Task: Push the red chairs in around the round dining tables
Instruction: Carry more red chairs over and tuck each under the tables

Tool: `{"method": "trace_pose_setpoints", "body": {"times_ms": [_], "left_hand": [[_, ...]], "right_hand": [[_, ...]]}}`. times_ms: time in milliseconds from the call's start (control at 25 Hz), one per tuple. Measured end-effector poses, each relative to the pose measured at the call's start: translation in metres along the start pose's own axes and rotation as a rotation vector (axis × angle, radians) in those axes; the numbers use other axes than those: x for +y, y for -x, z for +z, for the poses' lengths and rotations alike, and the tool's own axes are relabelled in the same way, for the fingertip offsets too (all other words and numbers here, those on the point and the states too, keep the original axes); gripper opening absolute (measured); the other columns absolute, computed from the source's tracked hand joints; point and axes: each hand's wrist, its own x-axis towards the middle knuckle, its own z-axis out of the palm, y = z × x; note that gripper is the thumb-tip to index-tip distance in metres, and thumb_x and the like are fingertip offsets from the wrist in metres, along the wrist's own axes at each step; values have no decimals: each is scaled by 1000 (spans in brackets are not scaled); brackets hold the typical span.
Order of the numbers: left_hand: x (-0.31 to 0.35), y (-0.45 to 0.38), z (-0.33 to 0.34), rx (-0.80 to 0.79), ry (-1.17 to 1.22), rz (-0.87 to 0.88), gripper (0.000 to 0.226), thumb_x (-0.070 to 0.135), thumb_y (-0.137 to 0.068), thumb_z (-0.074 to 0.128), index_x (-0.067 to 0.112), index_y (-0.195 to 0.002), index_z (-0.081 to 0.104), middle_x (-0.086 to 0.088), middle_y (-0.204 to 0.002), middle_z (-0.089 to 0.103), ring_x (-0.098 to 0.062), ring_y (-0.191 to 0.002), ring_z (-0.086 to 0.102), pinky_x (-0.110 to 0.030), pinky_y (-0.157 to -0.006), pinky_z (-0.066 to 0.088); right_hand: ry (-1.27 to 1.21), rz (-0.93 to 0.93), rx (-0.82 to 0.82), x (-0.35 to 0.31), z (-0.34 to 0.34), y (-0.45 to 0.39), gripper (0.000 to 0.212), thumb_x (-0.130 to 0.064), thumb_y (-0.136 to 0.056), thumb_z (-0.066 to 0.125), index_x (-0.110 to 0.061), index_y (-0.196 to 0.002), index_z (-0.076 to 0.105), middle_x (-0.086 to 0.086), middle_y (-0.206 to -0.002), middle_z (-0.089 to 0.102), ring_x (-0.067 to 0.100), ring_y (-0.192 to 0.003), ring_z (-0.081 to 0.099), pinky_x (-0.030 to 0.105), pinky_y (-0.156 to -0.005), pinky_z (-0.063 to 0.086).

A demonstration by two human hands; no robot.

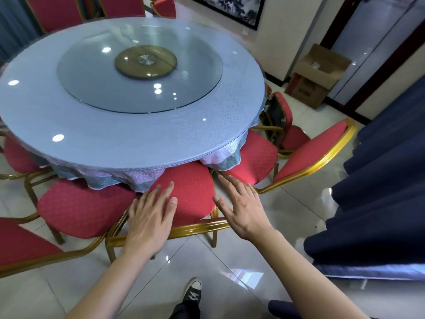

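At the near edge of the round table (128, 139), 6 o'clock of its rim:

Cardboard box (318, 74): stands on the floor at 2 o'clock of the table, by the wall; flaps open, contents too dim to tell.

Left hand (149, 215): fingers straight and slightly spread, grasping nothing; palm lies over the gold top rail (197, 227) of the middle red chair (190, 192), fingertips reaching over its seat. Whether the palm presses the rail cannot be told.

Right hand (241, 208): fingers straight and spread, holding nothing; at 3 o'clock of the same chair, just beside the rail's right end, contact uncertain.

Middle red chair: seat front tucked under the tablecloth (110, 178), back rail between the two hands.

Neighbouring chairs: left red chair (78, 208) at 9 o'clock of the left hand, seat partly under the cloth; right red chair (255, 157) at 1 o'clock of the right hand, backrest leaning outward.

Glass turntable (140, 72): centred on the table.

Black shoe (193, 293): on the tiled floor, 6 o'clock of the hands.
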Motion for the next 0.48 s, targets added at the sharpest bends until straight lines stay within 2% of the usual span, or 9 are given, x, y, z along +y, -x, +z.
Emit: {"method": "trace_pose_setpoints", "body": {"times_ms": [160,480], "left_hand": [[31,-14,1,-37,10,86,72,70,-91,-1,48,-157,18,5,-165,26,-20,-154,14,-48,-124,11],[108,-41,23,-121,-6,278,65,65,-97,3,46,-158,17,3,-166,25,-24,-154,14,-48,-123,10]], "right_hand": [[9,79,56,14,-22,2,67,-69,-99,21,-38,-158,27,-3,-161,35,19,-147,30,38,-125,12],[-4,209,144,64,-61,23,68,-67,-100,22,-36,-160,24,-1,-163,31,20,-150,27,39,-126,13]]}}
